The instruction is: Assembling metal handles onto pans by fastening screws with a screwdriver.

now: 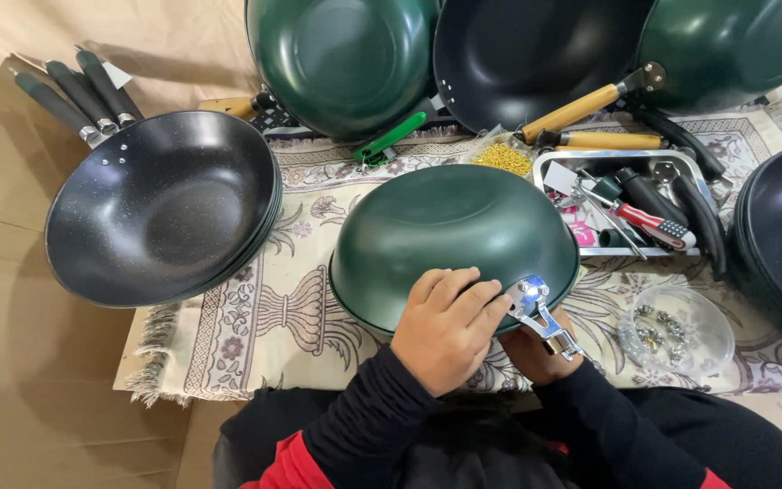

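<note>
Left hand (445, 330) is laid flat, fingers spread, on the upturned green wok (452, 237), which is held steady on the patterned cloth (264, 308). Right hand (536, 355) is closed around a metal bracket (540, 312) set against the wok's rim. Tool tray (549, 163) and clear bowl (712, 317) are seen to the right; stacked black woks (165, 208) to the left.

An upturned wok (450, 231) is lying on the mat (291, 308), a wok stack (160, 208) sitting left, a tool tray (626, 204) right, more woks (536, 54) behind.
</note>
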